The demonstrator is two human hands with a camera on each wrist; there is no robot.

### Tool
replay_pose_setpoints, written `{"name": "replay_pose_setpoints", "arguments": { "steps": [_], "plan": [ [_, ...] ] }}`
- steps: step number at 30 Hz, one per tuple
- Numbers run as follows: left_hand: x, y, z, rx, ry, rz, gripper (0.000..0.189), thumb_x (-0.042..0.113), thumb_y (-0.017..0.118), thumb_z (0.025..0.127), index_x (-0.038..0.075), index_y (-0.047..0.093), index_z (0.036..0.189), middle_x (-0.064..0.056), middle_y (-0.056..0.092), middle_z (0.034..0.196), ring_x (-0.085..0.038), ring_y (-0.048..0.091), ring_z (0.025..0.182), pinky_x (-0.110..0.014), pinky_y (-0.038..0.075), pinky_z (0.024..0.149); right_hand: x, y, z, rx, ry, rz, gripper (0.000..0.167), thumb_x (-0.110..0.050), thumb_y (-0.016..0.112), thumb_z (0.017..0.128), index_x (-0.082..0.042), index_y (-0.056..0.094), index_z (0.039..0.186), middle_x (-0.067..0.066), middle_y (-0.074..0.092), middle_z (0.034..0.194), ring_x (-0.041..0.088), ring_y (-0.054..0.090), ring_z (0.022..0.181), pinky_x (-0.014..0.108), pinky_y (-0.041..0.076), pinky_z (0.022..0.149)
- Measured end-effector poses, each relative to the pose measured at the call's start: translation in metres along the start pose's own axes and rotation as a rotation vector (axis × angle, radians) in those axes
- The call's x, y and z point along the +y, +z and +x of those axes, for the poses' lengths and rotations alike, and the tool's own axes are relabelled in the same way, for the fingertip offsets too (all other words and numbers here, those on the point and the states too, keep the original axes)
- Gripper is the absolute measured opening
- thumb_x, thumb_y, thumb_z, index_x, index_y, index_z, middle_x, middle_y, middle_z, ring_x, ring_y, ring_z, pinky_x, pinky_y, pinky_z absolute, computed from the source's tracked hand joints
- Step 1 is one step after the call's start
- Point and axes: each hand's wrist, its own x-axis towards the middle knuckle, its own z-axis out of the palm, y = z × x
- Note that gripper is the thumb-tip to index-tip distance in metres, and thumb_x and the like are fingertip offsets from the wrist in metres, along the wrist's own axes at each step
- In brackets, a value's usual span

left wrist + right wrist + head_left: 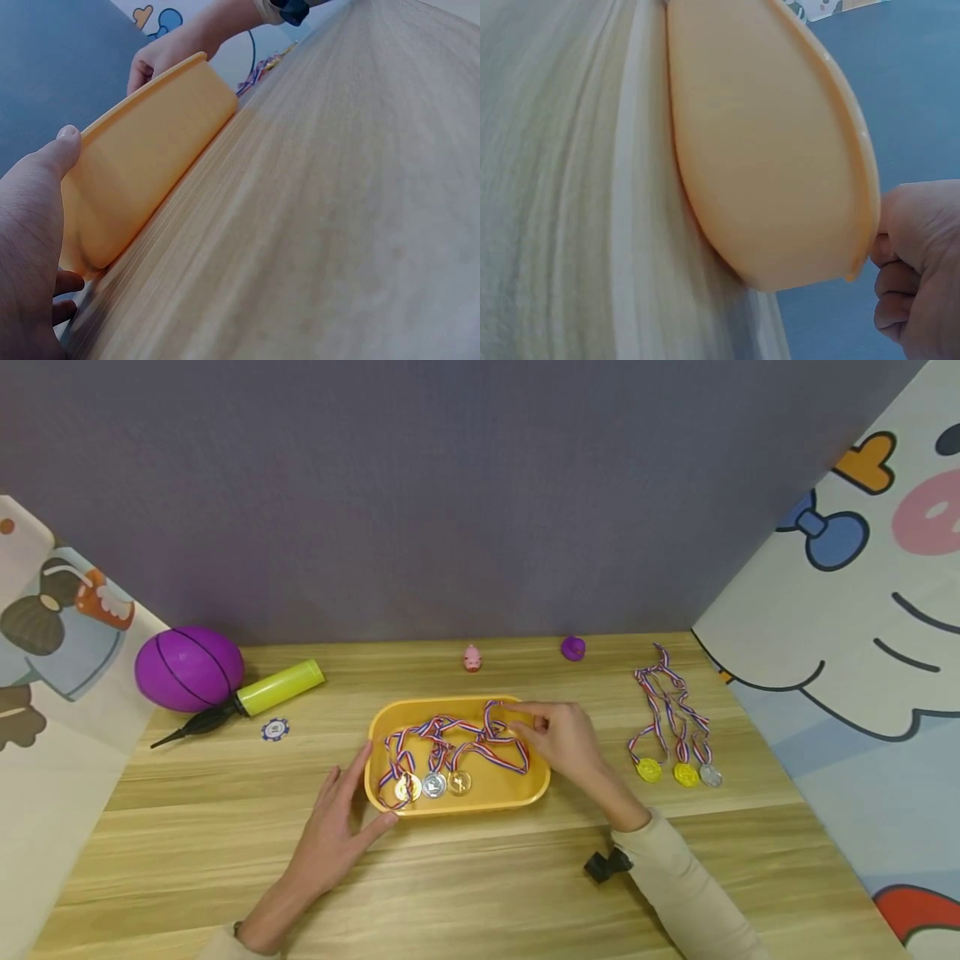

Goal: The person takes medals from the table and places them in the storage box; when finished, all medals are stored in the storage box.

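A yellow plastic tray (487,800) holds a gold medal (408,787), a silver medal (433,784) and another gold medal (460,782), side by side along its near edge. Their striped red, white and blue ribbons (510,764) spread loosely behind them. My left hand (333,835) rests against the tray's left end, its thumb at the near rim and its fingers along the side. Over the far right corner of the tray reaches my right hand (564,739). Its extended index finger touches a ribbon loop there, the thumb slightly apart and the other fingers bent.
Right of the tray lie three more ribboned medals (686,774). A pink pig figure (472,658) and a purple duck (573,648) stand near the back wall. At left are a purple ball (189,669), a yellow hand pump (281,687) and a poker chip (275,729).
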Motion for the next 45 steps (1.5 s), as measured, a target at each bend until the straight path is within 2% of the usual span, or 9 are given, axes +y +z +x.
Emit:
{"name": "replay_pose_setpoints", "arguments": {
  "steps": [11,20,29,33,36,45],
  "plan": [
    [0.003,-0.001,0.0,-0.007,-0.019,0.002,0.101,0.048,0.078,0.102,0.038,0.014,0.18,-0.022,0.036,0.176,-0.068,0.016,0.16,-0.091,0.018,0.12,0.0,-0.007,-0.001,0.033,0.0,-0.006,0.021,-0.01,0.091,0.094,-0.008,0.089,0.114,-0.01,0.048,0.057,0.005,0.039,0.051,0.023,0.029,0.048],
    [0.002,-0.001,0.0,-0.009,-0.017,0.006,0.101,0.049,0.078,0.102,0.038,0.014,0.18,-0.022,0.037,0.176,-0.067,0.016,0.16,-0.091,0.019,0.12,0.003,-0.016,-0.006,0.098,-0.033,-0.012,0.021,-0.013,0.092,0.093,-0.009,0.089,0.113,-0.01,0.047,0.057,0.004,0.037,0.051,0.024,0.032,0.048],
    [-0.001,0.0,0.001,-0.006,-0.008,0.01,0.102,0.049,0.078,0.101,0.034,0.015,0.18,-0.023,0.038,0.175,-0.067,0.017,0.16,-0.09,0.019,0.121,0.016,-0.031,-0.02,0.154,-0.034,-0.037,0.021,-0.009,0.092,0.092,-0.008,0.088,0.113,-0.012,0.045,0.056,-0.001,0.031,0.05,0.024,0.031,0.047],
    [-0.001,0.0,0.001,-0.004,-0.005,0.008,0.102,0.049,0.079,0.101,0.037,0.014,0.18,-0.022,0.037,0.176,-0.067,0.017,0.16,-0.09,0.018,0.121,0.023,-0.039,-0.026,0.169,-0.025,-0.04,0.02,-0.008,0.093,0.091,-0.008,0.089,0.111,-0.013,0.044,0.055,-0.002,0.03,0.049,0.024,0.03,0.047],
    [-0.001,0.0,0.001,-0.006,-0.008,0.01,0.102,0.049,0.078,0.102,0.038,0.013,0.18,-0.021,0.036,0.177,-0.068,0.017,0.16,-0.091,0.019,0.12,0.03,-0.044,-0.032,0.165,0.001,-0.057,0.019,-0.009,0.092,0.092,-0.008,0.089,0.11,-0.012,0.045,0.056,-0.001,0.031,0.05,0.024,0.03,0.046],
    [-0.002,0.0,0.0,0.003,-0.001,0.014,0.102,0.048,0.079,0.101,0.035,0.015,0.18,-0.021,0.037,0.177,-0.067,0.018,0.16,-0.089,0.019,0.121,0.05,-0.063,-0.046,0.094,0.08,-0.124,0.013,-0.009,0.092,0.091,-0.007,0.089,0.104,-0.01,0.047,0.056,0.0,0.032,0.048,0.023,0.029,0.045]
  ]
}}
